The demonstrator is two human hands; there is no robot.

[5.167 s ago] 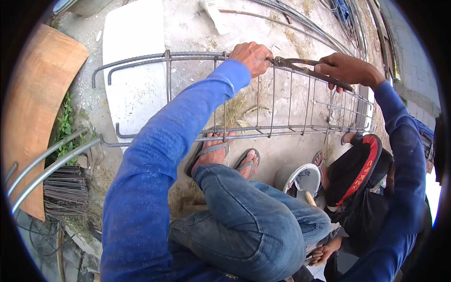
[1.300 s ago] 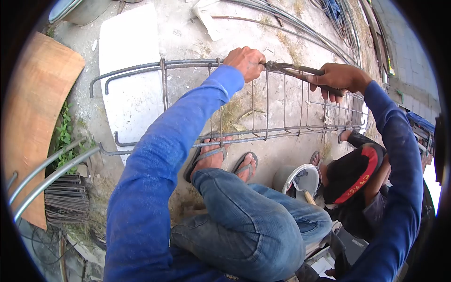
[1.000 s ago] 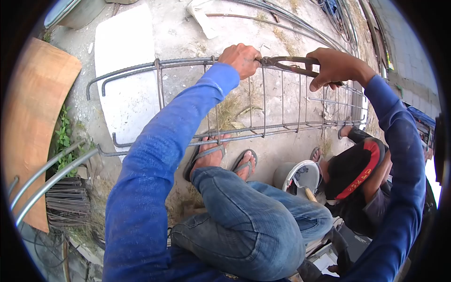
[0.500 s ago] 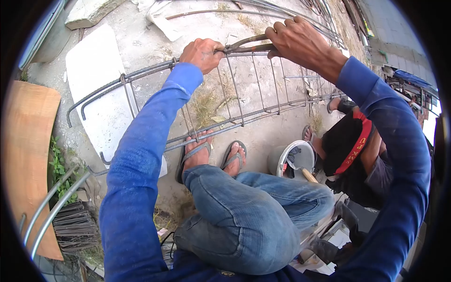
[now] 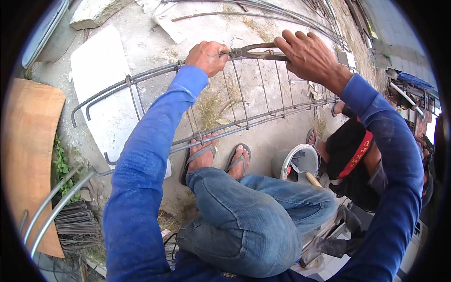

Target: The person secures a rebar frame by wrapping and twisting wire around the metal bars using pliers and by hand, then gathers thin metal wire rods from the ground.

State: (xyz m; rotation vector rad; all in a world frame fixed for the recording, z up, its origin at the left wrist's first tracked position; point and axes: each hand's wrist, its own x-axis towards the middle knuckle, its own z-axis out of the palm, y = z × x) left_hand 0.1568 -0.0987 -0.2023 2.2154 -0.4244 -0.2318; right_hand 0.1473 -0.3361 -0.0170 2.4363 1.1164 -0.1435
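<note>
A cage of steel rebar [image 5: 260, 118] with thin cross stirrups stretches across the middle of the view, above my sandalled feet. My left hand [image 5: 206, 57] is closed around its upper bars, thumb and fingertips beside a joint. Right at that joint sit the jaws of a pair of dark pincers [image 5: 256, 50]. My right hand [image 5: 306, 52] grips the pincers' handles, which are spread slightly apart. Whether the jaws bite on a tie wire is too small to tell. Hooked bar ends stick out on the left.
A bucket [image 5: 284, 162] with a wooden-handled tool stands right of my feet, beside a crouching person [image 5: 350, 155]. On the left lie a white sheet [image 5: 96, 61], a wooden board [image 5: 33, 164] and a bundle of rods [image 5: 77, 225]. Long bars [image 5: 282, 14] lie beyond the cage.
My right hand has moved a little down and right, swinging the pincers' handles lower, and more of their head shows. My left hand stays at the upper bars. The whole view has shifted slightly.
</note>
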